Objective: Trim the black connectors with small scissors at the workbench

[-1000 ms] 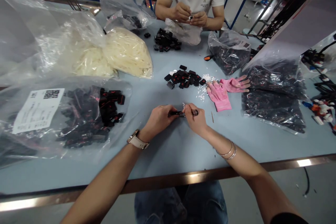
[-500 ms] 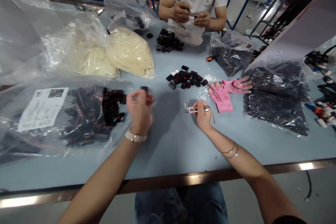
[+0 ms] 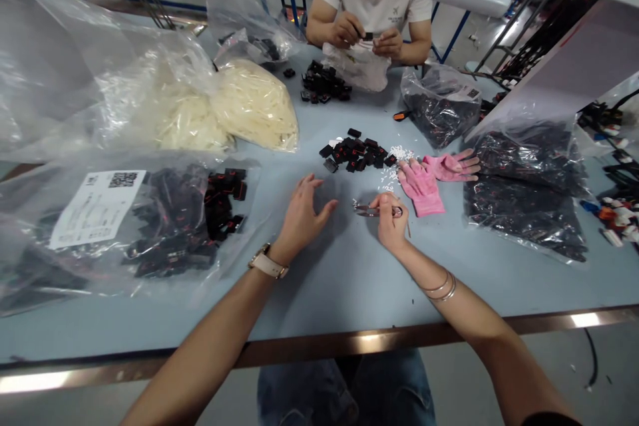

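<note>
My left hand (image 3: 303, 213) hovers over the blue table (image 3: 349, 279) with fingers spread and nothing in it. It sits between an open bag of black parts (image 3: 190, 219) on the left and my right hand (image 3: 391, 216). My right hand is closed on metal tweezers (image 3: 372, 211), whose tips point left over the table. A small pile of black parts with red marks (image 3: 355, 152) lies just beyond both hands, and a scatter of tiny white pieces (image 3: 394, 163) lies beside it.
Pink gloves (image 3: 432, 176) lie right of the white pieces. Bags of black parts (image 3: 529, 193) fill the right side; bags of cream strips (image 3: 249, 106) sit far left. Across the table a person's hands (image 3: 367, 36) work on a small part beside another black pile (image 3: 324, 83).
My left hand carried a black part left to the open bag, let it go, and came back toward the centre, open. My right hand kept the tweezers and stayed almost in place.
</note>
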{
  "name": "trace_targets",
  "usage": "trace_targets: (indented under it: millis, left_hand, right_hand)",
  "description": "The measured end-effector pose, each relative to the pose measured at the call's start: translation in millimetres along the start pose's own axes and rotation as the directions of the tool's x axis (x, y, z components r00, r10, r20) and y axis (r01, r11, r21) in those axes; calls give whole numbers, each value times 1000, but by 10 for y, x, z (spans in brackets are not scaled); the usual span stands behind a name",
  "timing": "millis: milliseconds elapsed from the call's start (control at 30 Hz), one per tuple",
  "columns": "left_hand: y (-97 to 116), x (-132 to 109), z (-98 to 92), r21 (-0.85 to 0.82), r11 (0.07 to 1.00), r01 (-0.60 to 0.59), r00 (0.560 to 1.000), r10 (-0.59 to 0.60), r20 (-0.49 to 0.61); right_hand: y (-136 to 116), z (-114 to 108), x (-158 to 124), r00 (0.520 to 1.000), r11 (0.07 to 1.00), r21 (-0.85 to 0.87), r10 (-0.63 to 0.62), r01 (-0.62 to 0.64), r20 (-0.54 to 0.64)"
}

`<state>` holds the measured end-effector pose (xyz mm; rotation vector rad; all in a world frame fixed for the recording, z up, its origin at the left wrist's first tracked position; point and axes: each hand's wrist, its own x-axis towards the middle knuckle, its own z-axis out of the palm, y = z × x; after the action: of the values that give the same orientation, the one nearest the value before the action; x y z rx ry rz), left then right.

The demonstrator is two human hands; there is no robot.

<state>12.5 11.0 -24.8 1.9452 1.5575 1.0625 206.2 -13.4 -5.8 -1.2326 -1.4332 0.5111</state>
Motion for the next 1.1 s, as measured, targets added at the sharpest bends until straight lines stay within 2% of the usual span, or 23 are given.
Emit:
trace_targets:
  millis: [67,167,300,467,567,667,833,1000,1100]
  left_hand:
    - [26,-34,9,187,980,-71,992,51,113]
    - [65,-59,15,326,937,-128,976,60,212]
    - [82,-63,18,368,919,-139,974,61,216]
    - [72,-63,14,368,918,-150,972,69,225]
    - [67,-57,8,350,926,-143,974,68,217]
    - [56,-41,1,301,947,-112,983,61,174]
    - [-5,-12,-1,163,985,-46,998,38,48]
    - [-82,14,-2,100,995,1,999,3,-43]
    - [-92,33,-18,109,994,-11,1000,13,-13]
  right_hand:
    - [-12,-65,77,990,982,-122,-143,142,0]
    - [2,-124,223,977,936,-282,-197,211,78]
    - [13,-53,508,962,850,-497,-40,175,270]
    - [-36,295,1037,913,711,-696,213,101,349]
    - [-40,558,1295,872,660,-742,289,117,395]
    - [-18,777,1436,828,608,-780,353,151,435]
    - [-41,929,1423,718,584,-732,334,351,610]
    - [-153,850,1096,635,602,-611,213,513,743]
    - [-154,749,896,631,624,-576,165,529,758]
